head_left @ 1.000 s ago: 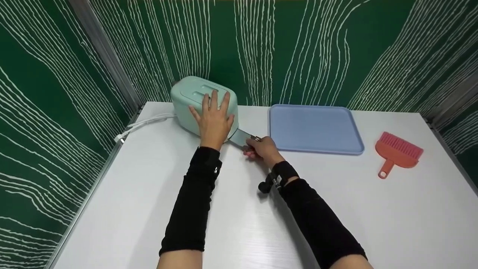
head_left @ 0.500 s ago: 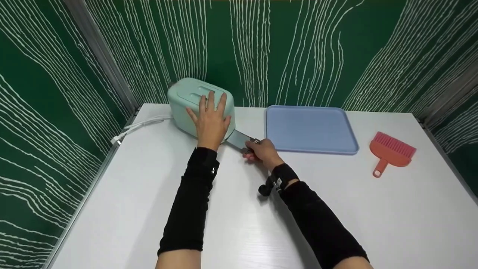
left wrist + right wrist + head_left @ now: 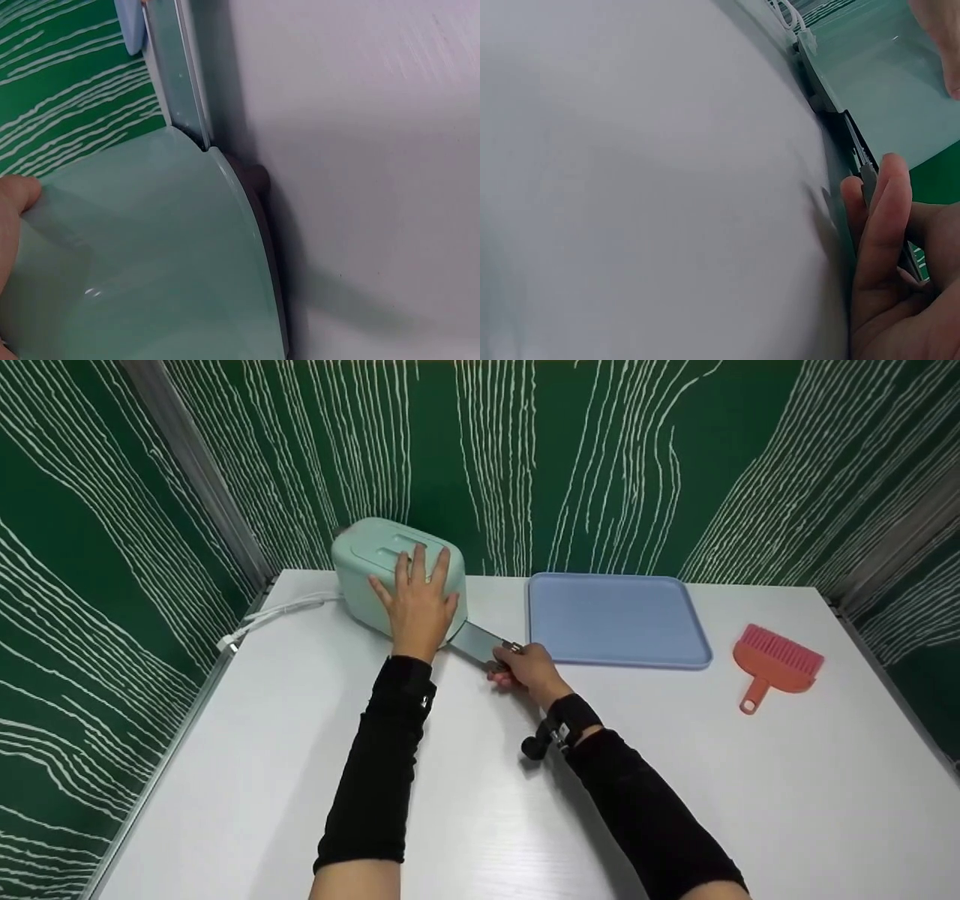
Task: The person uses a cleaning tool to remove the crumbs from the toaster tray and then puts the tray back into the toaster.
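A mint-green toaster stands at the back left of the white table. My left hand rests with spread fingers against its near side, fingertips reaching over the top by the slots. From the toaster's right end, low down, a flat metal crumb tray sticks partway out. Its outer end is pinched between thumb and fingers of my right hand. In the left wrist view the tray runs out from under the toaster's shell. The right wrist view shows my right hand's fingers beneath the tray's end.
A blue tray lies at the back, just right of my right hand. Farther right are an orange dustpan and a pink-bristled brush. A white power cord trails left from the toaster. Green walls border the table.
The crumb tray has slid slightly farther out of the toaster, with my right hand still pinching it. My left hand stays on the toaster. The whole head view has shifted a little.
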Demonstrator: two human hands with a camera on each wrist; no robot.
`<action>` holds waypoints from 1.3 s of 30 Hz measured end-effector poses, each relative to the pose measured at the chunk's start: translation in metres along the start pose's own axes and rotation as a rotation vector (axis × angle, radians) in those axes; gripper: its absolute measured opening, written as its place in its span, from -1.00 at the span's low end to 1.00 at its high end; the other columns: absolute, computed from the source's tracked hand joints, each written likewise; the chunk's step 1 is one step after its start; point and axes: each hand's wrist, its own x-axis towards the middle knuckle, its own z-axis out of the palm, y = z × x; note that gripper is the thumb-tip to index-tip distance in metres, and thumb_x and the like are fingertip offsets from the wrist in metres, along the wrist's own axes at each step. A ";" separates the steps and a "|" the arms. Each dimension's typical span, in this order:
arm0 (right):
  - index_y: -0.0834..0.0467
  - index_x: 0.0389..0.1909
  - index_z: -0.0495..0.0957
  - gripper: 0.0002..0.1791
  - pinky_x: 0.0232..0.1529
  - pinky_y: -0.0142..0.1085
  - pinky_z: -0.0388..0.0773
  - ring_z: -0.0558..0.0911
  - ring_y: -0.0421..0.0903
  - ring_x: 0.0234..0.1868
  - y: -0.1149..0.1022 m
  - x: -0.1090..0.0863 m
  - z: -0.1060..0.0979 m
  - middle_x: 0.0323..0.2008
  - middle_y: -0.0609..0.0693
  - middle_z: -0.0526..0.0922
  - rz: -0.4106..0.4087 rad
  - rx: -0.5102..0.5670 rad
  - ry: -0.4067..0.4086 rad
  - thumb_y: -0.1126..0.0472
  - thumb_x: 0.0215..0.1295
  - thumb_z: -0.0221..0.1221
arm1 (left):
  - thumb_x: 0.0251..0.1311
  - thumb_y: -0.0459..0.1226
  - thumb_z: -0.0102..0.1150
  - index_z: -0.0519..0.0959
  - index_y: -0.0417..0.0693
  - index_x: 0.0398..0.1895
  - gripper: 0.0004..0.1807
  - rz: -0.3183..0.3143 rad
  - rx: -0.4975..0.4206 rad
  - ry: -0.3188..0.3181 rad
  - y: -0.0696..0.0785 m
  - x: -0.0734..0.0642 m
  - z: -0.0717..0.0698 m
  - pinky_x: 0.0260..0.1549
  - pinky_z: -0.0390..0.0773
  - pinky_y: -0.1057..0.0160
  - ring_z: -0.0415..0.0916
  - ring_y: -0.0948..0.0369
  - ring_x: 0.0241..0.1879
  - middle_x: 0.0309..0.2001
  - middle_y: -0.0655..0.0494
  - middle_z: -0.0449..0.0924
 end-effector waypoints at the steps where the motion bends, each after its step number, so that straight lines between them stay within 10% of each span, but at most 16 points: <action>1: 0.41 -0.17 0.64 -0.68 -0.61 -0.51 0.58 0.62 -0.33 -0.74 0.000 -0.001 0.000 -0.65 -0.03 0.73 -0.001 -0.001 -0.001 0.17 0.61 0.21 | 0.49 0.02 0.30 0.28 0.30 0.69 -0.24 -0.002 -0.001 -0.004 0.000 0.000 0.000 0.48 -0.09 -0.67 0.06 -0.15 0.70 0.70 -0.09 0.18; 39: 0.44 -0.07 0.63 -0.66 -0.54 -0.50 0.63 0.64 -0.35 -0.68 0.012 -0.016 -0.017 -0.55 -0.03 0.77 -0.089 -0.013 -0.013 0.17 0.65 0.16 | 0.48 0.02 0.32 0.28 0.29 0.68 -0.23 0.002 -0.011 0.006 0.000 -0.001 0.002 0.48 -0.08 -0.67 0.06 -0.15 0.70 0.69 -0.10 0.19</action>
